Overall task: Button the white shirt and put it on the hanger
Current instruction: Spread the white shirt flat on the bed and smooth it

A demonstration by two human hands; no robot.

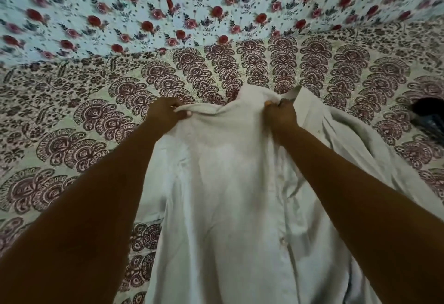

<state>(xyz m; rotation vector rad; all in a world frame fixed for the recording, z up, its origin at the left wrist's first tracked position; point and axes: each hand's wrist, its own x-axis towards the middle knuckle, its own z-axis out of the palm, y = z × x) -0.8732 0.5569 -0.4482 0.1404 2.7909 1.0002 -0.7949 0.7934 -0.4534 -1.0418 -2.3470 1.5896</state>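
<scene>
White shirt point(230, 183) runs down the center of the frame, spread over a bed covered by a maroon-and-cream patterned sheet point(72, 123). Both hands are clenched on the shirt's top edge, at the collar area near frame center: left hand point(165, 114) pinches a bunched fold at the upper left of the garment, right hand point(280, 114) grips fabric just beside the collar flap. Fabric sags between the two grips. Button placket visible lower right of center, one button point(283, 241) showing. Blue floral cloth point(168, 3) fills the top of the frame. Dark object point(430, 116) at the right edge, too blurred to identify.
</scene>
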